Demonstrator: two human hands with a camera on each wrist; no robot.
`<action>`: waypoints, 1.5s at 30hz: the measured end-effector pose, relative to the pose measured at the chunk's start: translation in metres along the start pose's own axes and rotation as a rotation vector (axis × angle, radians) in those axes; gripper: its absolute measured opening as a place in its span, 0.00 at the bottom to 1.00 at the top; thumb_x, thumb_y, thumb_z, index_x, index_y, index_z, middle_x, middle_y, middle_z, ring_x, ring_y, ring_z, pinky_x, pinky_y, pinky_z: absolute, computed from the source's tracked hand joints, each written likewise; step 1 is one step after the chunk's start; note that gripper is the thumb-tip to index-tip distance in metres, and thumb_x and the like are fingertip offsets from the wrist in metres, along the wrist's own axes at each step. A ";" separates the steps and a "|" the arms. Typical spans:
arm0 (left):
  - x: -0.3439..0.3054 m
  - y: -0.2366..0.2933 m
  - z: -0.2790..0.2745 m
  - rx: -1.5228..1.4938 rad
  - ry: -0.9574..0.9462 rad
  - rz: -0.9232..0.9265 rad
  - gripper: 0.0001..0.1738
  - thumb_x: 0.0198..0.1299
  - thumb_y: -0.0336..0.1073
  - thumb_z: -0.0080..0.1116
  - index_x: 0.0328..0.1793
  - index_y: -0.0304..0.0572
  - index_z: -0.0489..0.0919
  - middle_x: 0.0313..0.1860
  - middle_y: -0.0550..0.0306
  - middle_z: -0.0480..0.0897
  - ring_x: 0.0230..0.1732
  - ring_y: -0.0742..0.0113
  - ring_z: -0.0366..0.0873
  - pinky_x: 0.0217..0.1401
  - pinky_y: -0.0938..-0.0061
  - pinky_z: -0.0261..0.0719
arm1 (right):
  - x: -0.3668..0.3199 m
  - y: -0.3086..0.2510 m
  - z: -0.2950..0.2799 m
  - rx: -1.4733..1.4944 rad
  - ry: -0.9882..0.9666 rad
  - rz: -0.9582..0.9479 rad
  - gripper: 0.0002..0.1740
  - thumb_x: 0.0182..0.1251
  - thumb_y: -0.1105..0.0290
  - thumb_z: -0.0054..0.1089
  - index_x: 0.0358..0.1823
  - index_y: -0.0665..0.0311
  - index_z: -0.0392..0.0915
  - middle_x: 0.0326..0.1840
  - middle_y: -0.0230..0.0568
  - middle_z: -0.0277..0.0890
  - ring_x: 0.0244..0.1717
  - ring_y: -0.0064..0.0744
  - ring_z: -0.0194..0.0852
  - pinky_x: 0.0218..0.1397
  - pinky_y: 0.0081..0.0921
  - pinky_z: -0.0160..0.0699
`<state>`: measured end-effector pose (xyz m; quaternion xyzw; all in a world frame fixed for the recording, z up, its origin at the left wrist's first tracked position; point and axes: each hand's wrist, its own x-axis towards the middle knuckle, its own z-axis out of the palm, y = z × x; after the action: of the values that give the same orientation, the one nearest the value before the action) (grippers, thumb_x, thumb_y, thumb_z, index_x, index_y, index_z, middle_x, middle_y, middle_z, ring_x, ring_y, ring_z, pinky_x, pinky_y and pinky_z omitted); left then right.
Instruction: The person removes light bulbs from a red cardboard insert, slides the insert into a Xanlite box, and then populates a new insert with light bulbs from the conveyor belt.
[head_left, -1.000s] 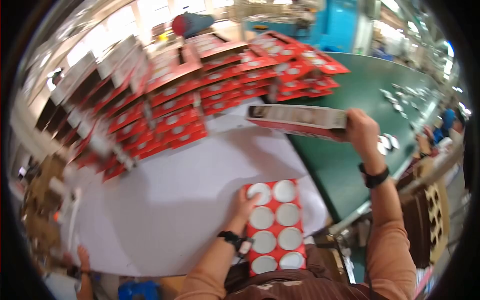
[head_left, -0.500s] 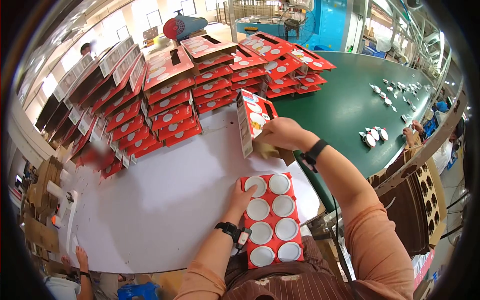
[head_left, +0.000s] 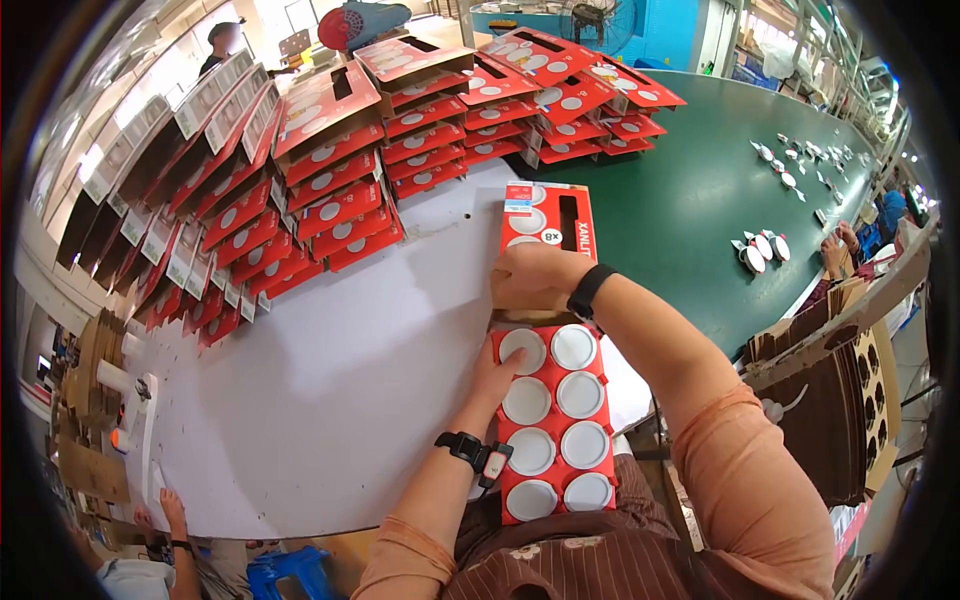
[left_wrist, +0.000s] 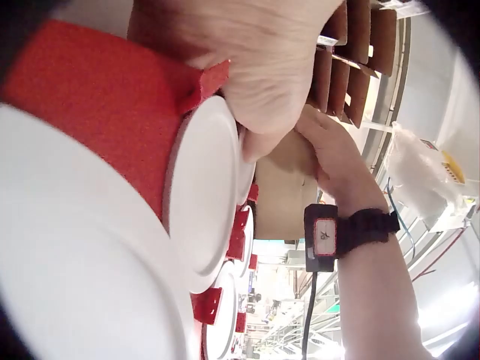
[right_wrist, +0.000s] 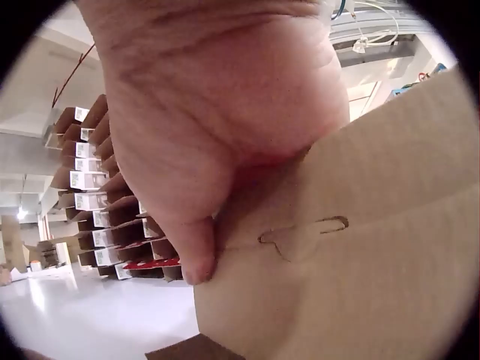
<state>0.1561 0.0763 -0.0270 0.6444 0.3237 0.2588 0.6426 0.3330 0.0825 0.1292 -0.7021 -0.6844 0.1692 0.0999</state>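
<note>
Centre frame, my right hand clasps the near end of the red box, which lies lengthwise in line with the disc tray just below it, whose left edge the fingers of my left hand grip.

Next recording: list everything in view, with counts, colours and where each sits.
red cardboard tray: one, red, near table edge.
white round discs: eight, white, two columns in the tray.
red printed cardboard carton: one, red, just beyond the tray.
stacked red cartons: many, red, table's far side.
white table: one, white, centre.
green conveyor belt: one, green, right.
small white fittings: several, white, on the belt.
brown cardboard dividers: several, brown, far right.
left hand: rests on the tray's left edge.
right hand: grips the carton's brown flap.
</note>
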 end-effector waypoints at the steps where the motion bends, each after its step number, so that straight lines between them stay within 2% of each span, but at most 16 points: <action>1: 0.000 -0.001 0.001 0.067 0.030 0.014 0.29 0.61 0.34 0.58 0.66 0.33 0.64 0.56 0.52 0.76 0.56 0.64 0.73 0.60 0.70 0.70 | -0.001 0.004 0.001 0.056 -0.054 -0.032 0.17 0.54 0.65 0.49 0.37 0.68 0.81 0.38 0.52 0.80 0.42 0.49 0.78 0.47 0.36 0.76; 17: -0.003 0.011 0.012 0.012 0.028 -0.176 0.27 0.58 0.45 0.59 0.57 0.31 0.72 0.51 0.44 0.80 0.52 0.54 0.77 0.55 0.66 0.72 | -0.050 -0.007 -0.011 0.223 -0.051 -0.051 0.13 0.54 0.67 0.52 0.35 0.68 0.80 0.33 0.51 0.79 0.39 0.50 0.77 0.43 0.33 0.74; 20: -0.001 0.014 0.012 0.119 0.028 -0.046 0.22 0.63 0.43 0.54 0.55 0.31 0.74 0.48 0.53 0.80 0.47 0.68 0.76 0.49 0.72 0.74 | -0.061 -0.022 -0.019 0.181 -0.084 -0.047 0.14 0.54 0.66 0.56 0.37 0.67 0.80 0.32 0.51 0.79 0.38 0.50 0.77 0.43 0.35 0.75; 22: -0.005 0.025 0.011 0.283 0.004 -0.252 0.21 0.62 0.46 0.55 0.45 0.30 0.78 0.37 0.56 0.80 0.35 0.69 0.75 0.39 0.71 0.74 | -0.057 -0.008 -0.013 0.183 -0.066 -0.079 0.14 0.55 0.65 0.56 0.38 0.66 0.81 0.33 0.48 0.80 0.38 0.47 0.78 0.42 0.33 0.75; 25: -0.027 0.052 0.015 0.305 0.002 -0.319 0.22 0.61 0.48 0.55 0.36 0.29 0.79 0.28 0.56 0.79 0.27 0.70 0.72 0.32 0.69 0.72 | -0.060 -0.001 -0.012 0.164 -0.062 -0.106 0.13 0.55 0.64 0.58 0.37 0.63 0.82 0.34 0.44 0.81 0.37 0.43 0.79 0.42 0.33 0.75; 29: -0.036 0.046 0.007 0.541 -0.078 -0.296 0.23 0.61 0.48 0.55 0.33 0.28 0.79 0.24 0.53 0.77 0.26 0.69 0.73 0.31 0.68 0.73 | -0.064 0.001 0.005 0.136 -0.083 -0.171 0.12 0.55 0.62 0.59 0.34 0.61 0.83 0.34 0.42 0.82 0.35 0.42 0.79 0.40 0.34 0.75; 31: -0.043 0.066 0.008 0.684 0.045 -0.234 0.21 0.59 0.45 0.56 0.29 0.28 0.78 0.21 0.50 0.78 0.25 0.66 0.75 0.31 0.66 0.73 | -0.062 -0.004 0.014 0.154 -0.067 -0.209 0.12 0.55 0.60 0.60 0.34 0.60 0.83 0.34 0.42 0.82 0.35 0.43 0.79 0.40 0.35 0.75; 33: -0.031 0.047 -0.001 0.521 0.067 0.081 0.17 0.57 0.41 0.58 0.30 0.29 0.79 0.23 0.47 0.81 0.29 0.62 0.79 0.35 0.66 0.75 | -0.058 -0.001 0.023 0.032 -0.124 -0.209 0.15 0.58 0.54 0.59 0.33 0.58 0.83 0.32 0.43 0.81 0.34 0.44 0.79 0.38 0.37 0.76; 34: -0.029 0.078 0.005 0.456 -0.041 0.025 0.13 0.56 0.36 0.59 0.36 0.29 0.79 0.29 0.44 0.83 0.34 0.58 0.81 0.38 0.66 0.76 | -0.065 0.001 0.020 0.060 -0.091 -0.232 0.17 0.59 0.52 0.58 0.33 0.57 0.83 0.31 0.43 0.80 0.34 0.44 0.79 0.37 0.38 0.76; 35: -0.012 0.047 0.003 0.423 0.030 0.156 0.18 0.51 0.36 0.63 0.43 0.29 0.77 0.35 0.37 0.82 0.37 0.42 0.81 0.41 0.57 0.77 | -0.069 0.002 0.027 0.068 -0.002 -0.239 0.15 0.57 0.53 0.59 0.33 0.57 0.83 0.31 0.43 0.80 0.33 0.46 0.79 0.37 0.38 0.76; 36: -0.009 0.049 0.002 0.559 0.053 0.382 0.29 0.50 0.36 0.64 0.57 0.30 0.71 0.47 0.34 0.79 0.49 0.43 0.78 0.49 0.56 0.75 | -0.070 -0.002 0.030 0.009 0.027 -0.149 0.15 0.55 0.54 0.60 0.34 0.56 0.83 0.32 0.43 0.81 0.34 0.46 0.79 0.37 0.38 0.76; 38: 0.001 0.045 0.009 0.760 0.003 0.334 0.42 0.51 0.32 0.65 0.72 0.37 0.57 0.63 0.34 0.67 0.61 0.42 0.69 0.56 0.60 0.75 | -0.090 -0.019 0.023 0.067 0.040 -0.114 0.17 0.51 0.57 0.63 0.38 0.59 0.82 0.33 0.46 0.80 0.35 0.49 0.78 0.38 0.40 0.75; 39: -0.007 0.053 0.004 0.602 -0.003 0.303 0.41 0.51 0.24 0.61 0.73 0.40 0.57 0.70 0.37 0.57 0.61 0.48 0.70 0.56 0.66 0.76 | -0.100 -0.022 0.017 0.100 0.008 -0.076 0.18 0.50 0.58 0.64 0.40 0.60 0.81 0.34 0.46 0.80 0.38 0.48 0.78 0.40 0.39 0.75; 42: -0.002 0.050 0.005 0.570 -0.022 0.378 0.36 0.52 0.18 0.58 0.69 0.42 0.65 0.75 0.43 0.47 0.59 0.54 0.71 0.56 0.71 0.76 | -0.145 -0.015 0.018 0.200 0.444 -0.162 0.20 0.53 0.65 0.64 0.47 0.65 0.76 0.45 0.44 0.76 0.52 0.43 0.71 0.56 0.35 0.69; 43: 0.006 0.036 -0.002 0.518 -0.071 0.404 0.30 0.52 0.19 0.59 0.64 0.41 0.71 0.75 0.43 0.49 0.60 0.55 0.70 0.56 0.71 0.76 | -0.161 -0.007 0.029 0.214 0.686 -0.100 0.18 0.55 0.68 0.63 0.47 0.65 0.76 0.46 0.44 0.76 0.51 0.44 0.72 0.56 0.36 0.69; 45: 0.017 0.022 -0.001 0.466 -0.111 0.418 0.24 0.53 0.19 0.59 0.58 0.40 0.77 0.75 0.44 0.51 0.61 0.55 0.69 0.56 0.72 0.76 | -0.197 0.000 0.047 0.221 0.907 0.237 0.16 0.55 0.68 0.63 0.46 0.63 0.77 0.47 0.44 0.76 0.52 0.47 0.72 0.54 0.38 0.72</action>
<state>0.1680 0.0905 -0.0063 0.8399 0.1991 0.2686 0.4274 0.3144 -0.1182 0.1055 -0.7635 -0.4651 -0.0722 0.4422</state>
